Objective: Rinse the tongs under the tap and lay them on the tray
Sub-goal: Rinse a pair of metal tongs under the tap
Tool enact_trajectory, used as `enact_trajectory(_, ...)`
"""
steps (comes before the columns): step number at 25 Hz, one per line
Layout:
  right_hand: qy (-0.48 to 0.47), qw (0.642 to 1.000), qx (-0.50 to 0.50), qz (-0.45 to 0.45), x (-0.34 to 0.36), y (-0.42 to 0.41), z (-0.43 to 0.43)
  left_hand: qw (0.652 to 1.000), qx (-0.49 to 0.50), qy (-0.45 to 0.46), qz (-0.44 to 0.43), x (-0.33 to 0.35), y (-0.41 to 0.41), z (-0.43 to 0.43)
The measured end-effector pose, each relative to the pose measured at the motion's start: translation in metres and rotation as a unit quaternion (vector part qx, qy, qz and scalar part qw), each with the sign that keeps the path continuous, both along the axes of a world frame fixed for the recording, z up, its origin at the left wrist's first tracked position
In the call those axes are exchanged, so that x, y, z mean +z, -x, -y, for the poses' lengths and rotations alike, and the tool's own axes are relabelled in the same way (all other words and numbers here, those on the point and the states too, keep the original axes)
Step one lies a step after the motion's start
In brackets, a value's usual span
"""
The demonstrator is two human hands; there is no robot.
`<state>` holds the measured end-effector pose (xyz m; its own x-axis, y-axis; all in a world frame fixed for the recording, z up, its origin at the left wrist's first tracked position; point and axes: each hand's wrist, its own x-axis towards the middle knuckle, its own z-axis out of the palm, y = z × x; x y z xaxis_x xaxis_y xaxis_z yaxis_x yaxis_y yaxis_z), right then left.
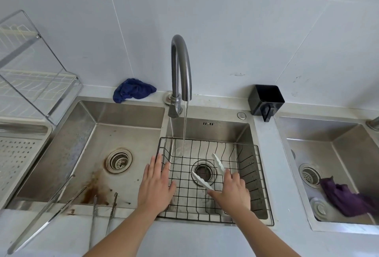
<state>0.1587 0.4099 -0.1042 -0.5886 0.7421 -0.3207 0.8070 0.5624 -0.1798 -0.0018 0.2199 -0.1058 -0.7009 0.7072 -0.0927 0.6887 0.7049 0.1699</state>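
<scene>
Holding the white plastic tongs (202,182) by their joined end, the right hand (232,192) is keeping them low over the black wire basket (246,160) in the middle sink basin (209,127), its grip clamped on them. The left hand (156,187) is spreading flat at the basket's left rim, its grip apart and holding nothing; whether it is pressing on the wire is unclear.

Water is running from the tap (181,62), but the stream (185,125) is falling to the left of the tongs, so nothing is rinsing them at this moment. Judging from that, a rinse may be skipped or only half done unless they are moved left into the flow. Wet plastic held only at the hinge is likely to be slippery, and a slack hold could be dropping them into the basket. The perforated steel tray (18,154) is sitting well apart at far left, beyond the other basin (127,133), so carrying them across risks dripping. Metal tongs (94,211) are lying on the front tabletop and could be confused with them.

The tongs' two arms are splaying in a V, tips pointing away and leftward towards the stream; the long axis is running diagonally from front right to back left.
</scene>
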Motion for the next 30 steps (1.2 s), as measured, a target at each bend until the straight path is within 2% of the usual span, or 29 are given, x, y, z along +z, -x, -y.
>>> enact_trajectory(3,-0.048,0.994,0.069,-0.064,0.001,0.0,0.008,0.999,0.017,-0.032,0.014,0.009,-0.002,0.006)
enact_trajectory(6,-0.021,0.982,0.146,-0.119,0.001,0.016,0.03,0.997,0.046,-0.059,0.007,0.028,-0.002,0.022)
enact_trajectory(11,0.052,0.969,0.213,-0.118,-0.003,0.046,0.067,0.985,0.154,-0.064,-0.053,0.05,0.002,0.085)
enact_trajectory(15,0.063,0.961,0.243,-0.12,-0.011,0.045,0.07,0.964,0.249,-0.048,-0.084,0.053,-0.01,0.138)
enact_trajectory(17,0.071,0.959,0.247,-0.124,-0.013,0.045,0.067,0.95,0.304,-0.041,-0.055,0.052,-0.022,0.156)
enact_trajectory(20,0.089,0.958,0.246,-0.122,-0.012,0.044,0.065,0.917,0.396,0.002,0.046,0.044,-0.038,0.169)
enact_trajectory(22,0.102,0.958,0.241,-0.119,-0.011,0.044,0.064,0.907,0.413,-0.001,0.083,0.037,-0.045,0.168)
enact_trajectory(25,0.12,0.959,0.228,-0.122,-0.009,0.043,0.064,0.898,0.429,-0.031,0.092,0.035,-0.046,0.16)
enact_trajectory(30,0.134,0.96,0.214,-0.118,-0.007,0.044,0.063,0.89,0.446,-0.029,0.092,0.039,-0.037,0.155)
